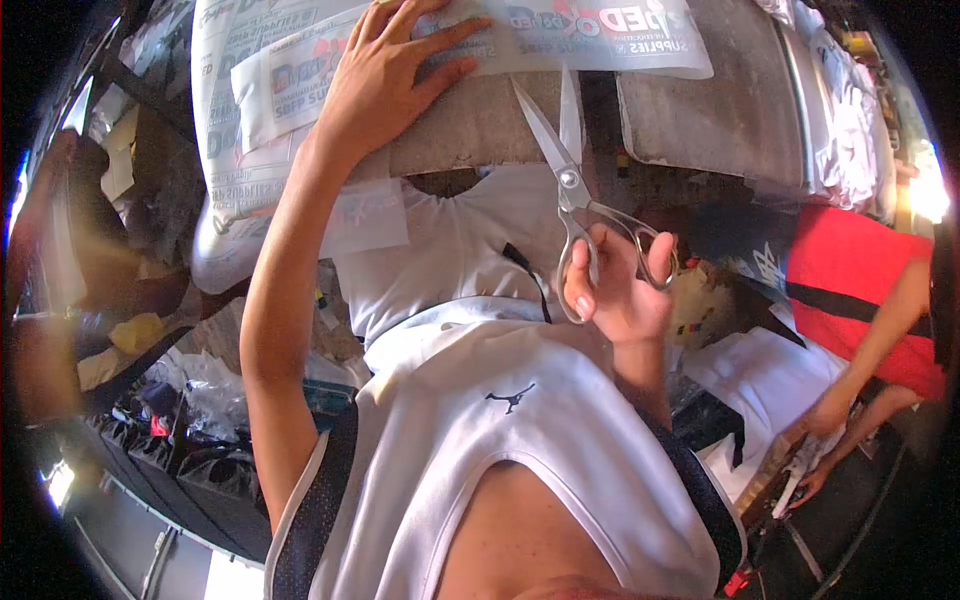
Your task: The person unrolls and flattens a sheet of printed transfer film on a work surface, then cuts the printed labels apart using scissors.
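My left hand (400, 75) lies flat with its fingers spread on a translucent printed plastic sheet (600, 40) at the edge of the worktop. Some of its red and grey lettering reads backwards. More printed plastic (235, 150) hangs over the edge to the left. My right hand (625, 290) grips a pair of metal scissors (568, 180), thumb and fingers in the handle loops. The blades point away from me, slightly parted, with their tips close to the sheet's near edge. Nothing shows between the blades.
The worn brown worktop (690, 120) has a dark gap across it. At the right, a person in a red shirt (850, 265) handles something white beside a white cloth (770, 380). Clear plastic bags (215, 395) and dark items lie at the left. White bundles (850, 130) sit at the far right.
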Demonstrator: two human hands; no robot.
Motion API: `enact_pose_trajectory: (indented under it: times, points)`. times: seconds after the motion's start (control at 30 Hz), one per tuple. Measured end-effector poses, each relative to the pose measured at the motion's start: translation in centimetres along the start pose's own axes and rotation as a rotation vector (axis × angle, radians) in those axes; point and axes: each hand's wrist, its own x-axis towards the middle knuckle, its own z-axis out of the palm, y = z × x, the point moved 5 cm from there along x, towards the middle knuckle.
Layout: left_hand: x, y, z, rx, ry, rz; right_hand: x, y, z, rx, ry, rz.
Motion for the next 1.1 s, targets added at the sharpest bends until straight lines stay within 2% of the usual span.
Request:
enact_pose_trajectory:
  times: [0.43,0.5,0.57,0.63,0.73,0.9,0.97,1.1]
  points:
    - [1.0,1.1,-1.7,-0.173,-0.089,-0.089,1.1,0.1,0.3,0.077,0.018,0.016]
    - [0.8,1.1,-1.8,-0.177,-0.098,-0.104,1.1,0.1,-0.3,-0.125,-0.027,-0.021]
    - [0.8,1.1,-1.8,-0.181,-0.099,-0.101,1.0,0.2,-0.7,-0.134,-0.054,-0.006]
    - [0.7,1.1,-1.7,-0.183,-0.101,-0.097,0.9,0.3,-0.5,0.078,-0.039,0.021]
    - [0.7,1.0,-1.5,-0.163,-0.101,-0.097,0.2,0.6,-1.1,0.14,-0.073,0.043]
    - [0.9,1.4,-1.7,-0.152,-0.114,-0.104,1.1,1.2,-0.8,0.149,-0.137,0.057]
    - [0.9,1.3,-1.6,-0.16,-0.112,-0.106,1.3,1.2,-0.6,0.221,-0.004,0.013]
    - [0.9,1.2,-1.5,-0.181,-0.109,-0.117,1.6,1.8,-0.2,0.161,-0.017,-0.003]
